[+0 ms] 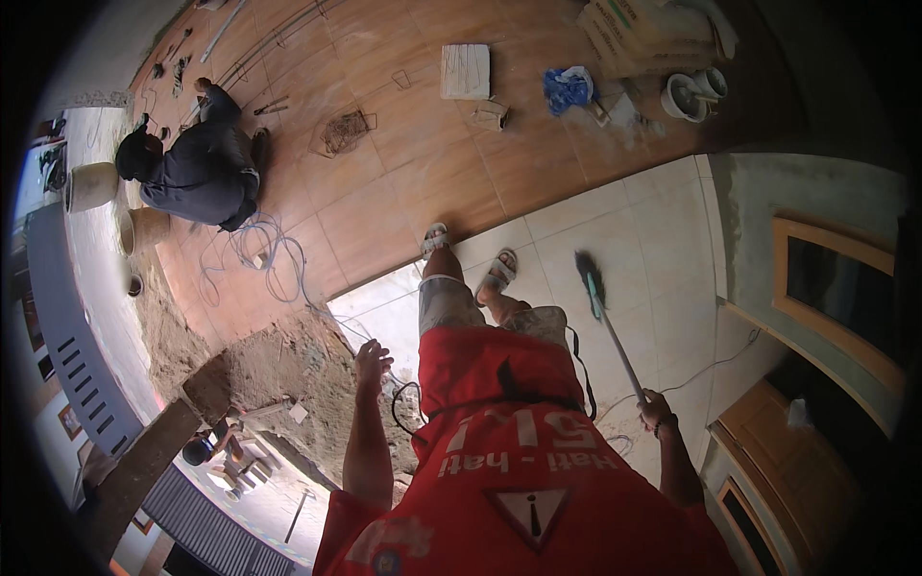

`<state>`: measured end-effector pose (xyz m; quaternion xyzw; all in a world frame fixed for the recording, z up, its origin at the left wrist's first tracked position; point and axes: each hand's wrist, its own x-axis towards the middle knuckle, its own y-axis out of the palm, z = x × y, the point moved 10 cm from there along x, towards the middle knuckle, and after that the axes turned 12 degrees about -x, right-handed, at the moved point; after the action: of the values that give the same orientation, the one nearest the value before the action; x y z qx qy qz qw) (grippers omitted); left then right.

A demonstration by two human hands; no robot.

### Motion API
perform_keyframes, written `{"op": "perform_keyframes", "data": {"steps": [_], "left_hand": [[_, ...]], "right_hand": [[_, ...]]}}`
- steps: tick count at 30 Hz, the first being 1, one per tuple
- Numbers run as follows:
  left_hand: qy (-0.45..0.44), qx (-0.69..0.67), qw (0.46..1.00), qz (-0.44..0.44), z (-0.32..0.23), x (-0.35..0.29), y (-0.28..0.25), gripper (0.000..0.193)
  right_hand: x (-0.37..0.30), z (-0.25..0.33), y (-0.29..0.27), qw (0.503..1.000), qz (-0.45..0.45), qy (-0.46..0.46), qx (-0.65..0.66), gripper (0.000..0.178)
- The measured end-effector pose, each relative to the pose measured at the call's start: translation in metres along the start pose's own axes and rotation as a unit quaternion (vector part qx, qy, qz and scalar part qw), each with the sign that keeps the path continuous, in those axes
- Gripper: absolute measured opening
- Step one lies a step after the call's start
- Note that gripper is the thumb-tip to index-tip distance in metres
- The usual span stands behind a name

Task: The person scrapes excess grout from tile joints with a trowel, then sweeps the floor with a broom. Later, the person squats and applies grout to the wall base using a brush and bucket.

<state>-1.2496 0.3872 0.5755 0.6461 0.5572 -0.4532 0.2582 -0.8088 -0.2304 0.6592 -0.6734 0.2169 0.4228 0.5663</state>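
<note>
My right hand [656, 411] is wrapped round the pale handle of a broom [619, 348]. Its dark and green bristle head [590, 278] rests on the white tiles, to the right of my sandalled feet [495, 274]. On the other side of my body, my left hand [373, 363] hangs in the air with loosely curled fingers, a little apart, and nothing visible in them. Below it lie broken ground and a thin cable [331, 312].
A co-worker [197, 173] crouches at the far left beside coiled cable [274, 259]. Wire pieces [341, 132], a white block [465, 72], a blue plastic bag [567, 89], white buckets [685, 98] and sacks [643, 38] lie ahead. Rough dirt [279, 374] borders the tiles at left.
</note>
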Motion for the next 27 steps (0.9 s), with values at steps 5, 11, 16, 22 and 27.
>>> {"op": "perform_keyframes", "data": {"steps": [5,11,16,22,27], "left_hand": [[-0.018,0.052,0.998,0.015,-0.051,0.045,0.033,0.039],[-0.026,0.105,0.992,0.068,-0.154,0.129,0.104,0.039],[0.0,0.134,0.987,0.09,-0.281,0.203,0.159,0.039],[0.068,0.192,0.964,0.169,-0.391,0.24,0.259,0.039],[0.075,0.326,0.9,0.28,-0.342,0.272,0.348,0.04]], "right_hand": [[-0.003,0.042,0.011,0.939,0.116,0.157,0.283,0.035],[-0.012,0.092,-0.017,0.935,0.049,0.17,0.308,0.035],[-0.054,0.146,-0.057,0.756,0.098,0.37,0.531,0.03],[-0.085,0.245,-0.141,0.704,0.084,0.476,0.52,0.034],[-0.081,0.267,-0.129,0.665,0.053,0.496,0.556,0.035]]}}
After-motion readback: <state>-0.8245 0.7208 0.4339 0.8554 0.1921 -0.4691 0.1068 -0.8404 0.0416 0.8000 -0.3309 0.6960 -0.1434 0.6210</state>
